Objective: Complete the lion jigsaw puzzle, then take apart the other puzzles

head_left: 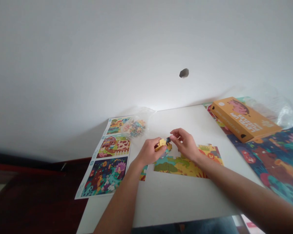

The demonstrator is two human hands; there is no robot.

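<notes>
Pinching a yellow jigsaw piece (162,142) between left hand (150,152) and right hand (185,145) above the half-built jigsaw (183,165), we judge its top rows still unfilled.

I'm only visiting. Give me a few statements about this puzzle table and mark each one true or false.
1. The left hand holds a yellow puzzle piece. True.
2. The orange box stands on the floor. False: it lies at the right side of the table.
3. A clear bag of pieces lies at the far end of the picture sheet. True.
4. The picture sheet shows one picture. False: it shows three.
5. The right hand is over the partly built puzzle. True.
</notes>
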